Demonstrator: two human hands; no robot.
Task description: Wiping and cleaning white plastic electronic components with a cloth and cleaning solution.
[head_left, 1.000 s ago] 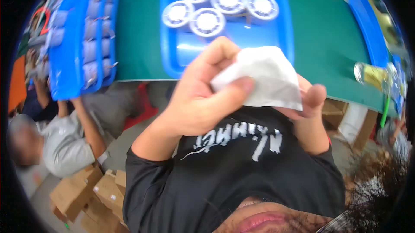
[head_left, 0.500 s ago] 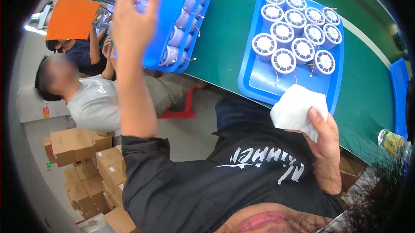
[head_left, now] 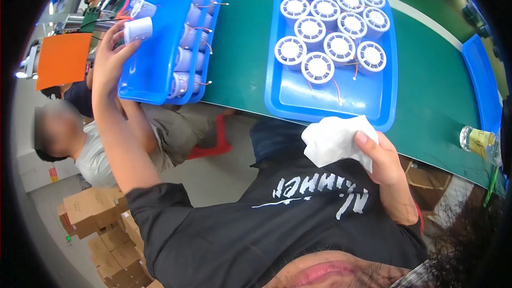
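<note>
My left hand (head_left: 113, 56) is raised at the far left, over the stacked blue trays (head_left: 166, 37). Its fingers and thumb close around a small white cylindrical part (head_left: 137, 30). In my right hand (head_left: 381, 154) is a crumpled white cloth (head_left: 336, 139), pinched under the thumb near the front edge of the table. Just beyond the cloth lies a blue tray (head_left: 357, 105). Several white cylindrical parts (head_left: 318, 67) stand in it, with round slotted tops and thin wires with small plugs; its near end is bare.
The green table (head_left: 234, 64) runs across the view. At its right are a blue bin (head_left: 482, 80) and a clear cup of yellowish liquid (head_left: 474, 141). A person in a grey shirt (head_left: 101, 149) sits at the left, near an orange panel (head_left: 64, 61) and stacked cardboard boxes (head_left: 93, 208).
My left hand has gone further left and now shows a white cylindrical part in its grip. My right hand still holds the cloth. The whole view has shifted.
</note>
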